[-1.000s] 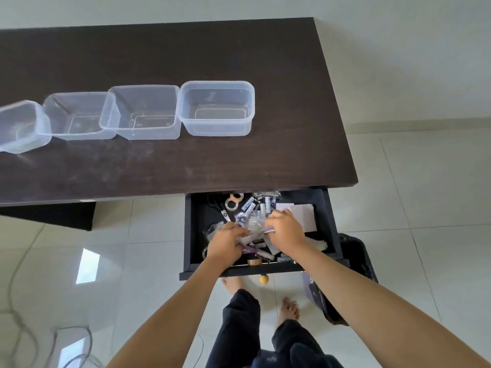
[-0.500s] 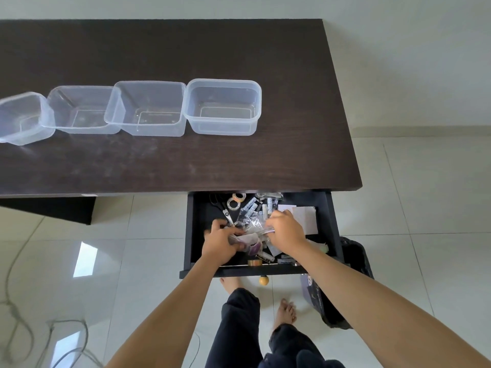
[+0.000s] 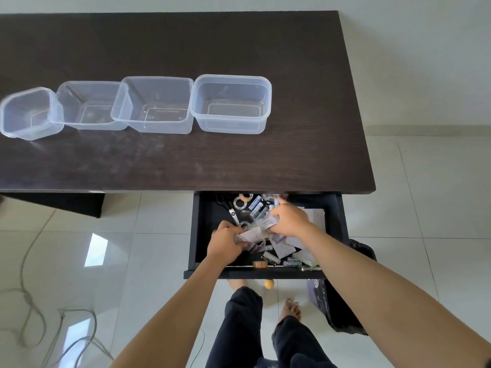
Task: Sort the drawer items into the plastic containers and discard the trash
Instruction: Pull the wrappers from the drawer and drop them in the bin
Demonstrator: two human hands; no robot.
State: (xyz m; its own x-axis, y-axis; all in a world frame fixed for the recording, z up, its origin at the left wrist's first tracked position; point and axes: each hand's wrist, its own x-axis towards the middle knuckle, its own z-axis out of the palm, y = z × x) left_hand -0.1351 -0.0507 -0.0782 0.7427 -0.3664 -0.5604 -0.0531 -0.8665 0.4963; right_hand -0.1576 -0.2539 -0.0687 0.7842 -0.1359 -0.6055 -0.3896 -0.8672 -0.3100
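below the dark desk, lower centre, my left hand and right hand clutch scraps in the drawer; i fear loose bits spilling.

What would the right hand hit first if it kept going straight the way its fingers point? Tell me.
Likely the left hand: the right hand points left across the drawer, over a loose paper slip between them. Depth is unclear.

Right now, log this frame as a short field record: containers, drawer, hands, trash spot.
containers: four clear plastic containers in a row on the dark desk, all empty
drawer: open drawer holding tape rolls, scissors, papers, small packets
left hand: grips crumpled paper
right hand: curled on a clear wrapper
trash spot: black bag on floor, right of drawer
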